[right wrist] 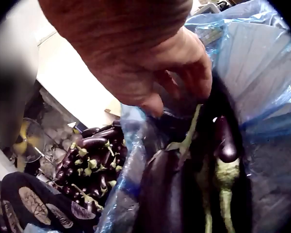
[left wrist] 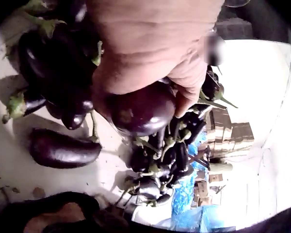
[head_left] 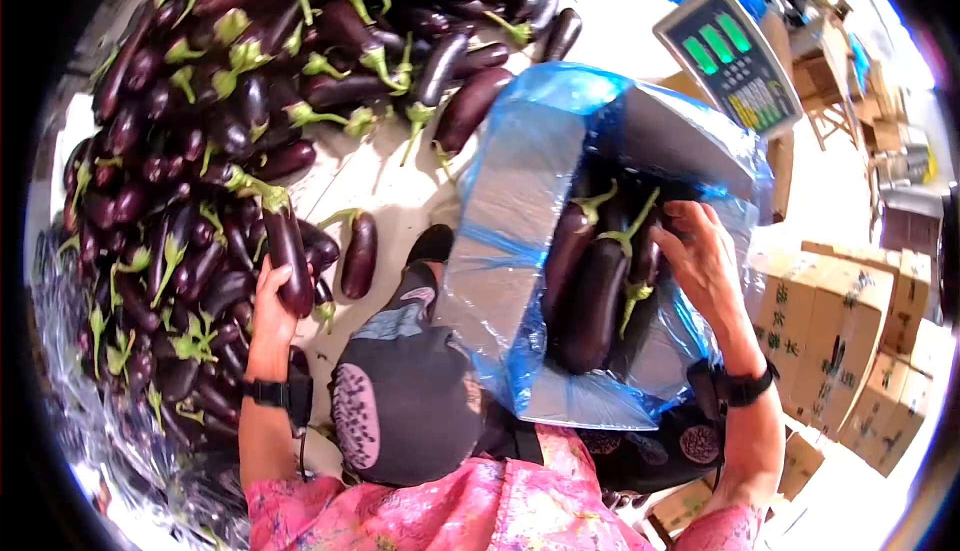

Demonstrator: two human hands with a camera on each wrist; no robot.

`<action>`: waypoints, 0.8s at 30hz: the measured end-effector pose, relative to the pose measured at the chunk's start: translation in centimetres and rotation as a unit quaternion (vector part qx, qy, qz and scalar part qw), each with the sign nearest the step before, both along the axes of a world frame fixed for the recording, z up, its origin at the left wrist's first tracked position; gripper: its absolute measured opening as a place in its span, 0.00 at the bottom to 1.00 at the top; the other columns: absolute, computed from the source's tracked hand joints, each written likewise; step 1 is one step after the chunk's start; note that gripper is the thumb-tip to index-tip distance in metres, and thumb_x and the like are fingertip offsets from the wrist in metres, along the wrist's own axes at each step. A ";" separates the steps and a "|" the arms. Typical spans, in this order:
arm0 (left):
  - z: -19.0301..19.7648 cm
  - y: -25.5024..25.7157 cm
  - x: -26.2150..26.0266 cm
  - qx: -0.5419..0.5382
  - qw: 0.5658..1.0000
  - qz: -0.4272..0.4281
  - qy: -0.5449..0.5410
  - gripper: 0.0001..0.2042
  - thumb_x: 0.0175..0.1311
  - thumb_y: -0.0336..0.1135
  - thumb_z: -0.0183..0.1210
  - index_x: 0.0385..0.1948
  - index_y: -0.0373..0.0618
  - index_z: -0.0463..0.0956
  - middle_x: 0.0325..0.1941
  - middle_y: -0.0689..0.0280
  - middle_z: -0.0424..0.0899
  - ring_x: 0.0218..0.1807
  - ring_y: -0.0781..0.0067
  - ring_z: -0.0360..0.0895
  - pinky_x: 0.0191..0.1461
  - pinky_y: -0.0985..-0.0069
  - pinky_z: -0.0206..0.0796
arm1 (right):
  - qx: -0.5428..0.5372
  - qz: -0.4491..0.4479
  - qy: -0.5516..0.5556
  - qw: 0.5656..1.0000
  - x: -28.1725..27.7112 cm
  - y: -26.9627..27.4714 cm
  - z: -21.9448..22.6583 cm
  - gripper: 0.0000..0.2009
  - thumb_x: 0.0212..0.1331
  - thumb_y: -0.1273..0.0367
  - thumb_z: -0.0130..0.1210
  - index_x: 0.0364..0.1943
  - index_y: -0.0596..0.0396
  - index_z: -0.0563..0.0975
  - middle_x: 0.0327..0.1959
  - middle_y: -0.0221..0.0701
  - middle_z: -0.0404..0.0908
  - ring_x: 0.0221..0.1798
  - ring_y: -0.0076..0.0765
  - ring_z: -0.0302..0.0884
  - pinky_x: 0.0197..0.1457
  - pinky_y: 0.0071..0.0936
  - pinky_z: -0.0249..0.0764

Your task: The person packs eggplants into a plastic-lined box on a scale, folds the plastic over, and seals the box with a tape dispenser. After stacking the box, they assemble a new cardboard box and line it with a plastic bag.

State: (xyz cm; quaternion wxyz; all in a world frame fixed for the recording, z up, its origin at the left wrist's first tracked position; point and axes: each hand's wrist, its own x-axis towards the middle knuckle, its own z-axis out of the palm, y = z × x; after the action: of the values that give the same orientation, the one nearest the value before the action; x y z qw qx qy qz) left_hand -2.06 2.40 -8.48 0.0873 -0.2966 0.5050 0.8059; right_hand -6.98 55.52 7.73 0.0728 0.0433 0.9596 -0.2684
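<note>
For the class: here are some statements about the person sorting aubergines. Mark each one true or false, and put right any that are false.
1. The left hand grips a dark purple aubergine from the floor pile. True.
2. The blue plastic-lined box holds no aubergines. False: several lie inside it.
3. The right hand reaches into that box. True.
4. The grey weighing scale display lies on the aubergine pile. False: it stands behind the box.
5. Brown cardboard cartons are stacked on the person's right. True.

My left fingers wrap a long, dark purple eggplant at the edge of the big pile. More shiny eggplants lie side by side, green stems up, in the blue-lined box.
</note>
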 end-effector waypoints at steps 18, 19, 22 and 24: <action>11.6 16.0 -10.3 0.092 0.916 -0.371 0.121 0.37 0.69 0.52 0.58 0.72 0.38 0.55 0.57 0.50 0.77 0.52 0.63 0.81 0.54 0.69 0.78 | -0.251 -0.147 -0.232 0.928 -5.8 -1.1 -6.4 0.26 0.60 0.57 0.64 0.58 0.58 0.78 0.40 0.36 0.86 0.33 0.31 0.84 0.37 0.27 0.80; 11.3 16.2 -10.8 0.116 0.915 -0.370 0.111 0.37 0.69 0.51 0.58 0.72 0.38 0.55 0.58 0.49 0.77 0.52 0.62 0.81 0.54 0.69 0.78 | -0.214 -0.114 -0.239 0.940 -6.0 -1.2 -6.8 0.24 0.60 0.57 0.64 0.55 0.57 0.80 0.39 0.37 0.87 0.32 0.31 0.85 0.37 0.27 0.80; 11.4 17.2 -11.0 0.120 0.924 -0.351 0.089 0.36 0.69 0.47 0.58 0.73 0.38 0.54 0.59 0.51 0.76 0.52 0.64 0.81 0.54 0.71 0.77 | -0.140 -0.061 -0.231 0.961 -6.4 -1.9 -7.2 0.19 0.60 0.56 0.62 0.45 0.58 0.84 0.33 0.39 0.88 0.30 0.31 0.87 0.37 0.29 0.83; 11.4 17.4 -11.3 0.098 0.922 -0.361 0.103 0.35 0.69 0.45 0.57 0.73 0.39 0.54 0.59 0.53 0.77 0.53 0.65 0.80 0.55 0.73 0.76 | -0.140 -0.080 -0.248 0.955 -6.7 -2.3 -6.6 0.19 0.60 0.56 0.62 0.44 0.58 0.84 0.33 0.40 0.87 0.30 0.31 0.87 0.38 0.30 0.83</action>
State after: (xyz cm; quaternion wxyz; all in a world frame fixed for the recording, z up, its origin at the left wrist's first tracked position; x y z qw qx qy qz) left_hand -13.32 19.81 2.92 0.3484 -0.0001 0.5022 0.7915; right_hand -13.68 53.24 1.15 0.2922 0.1740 0.8577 -0.3857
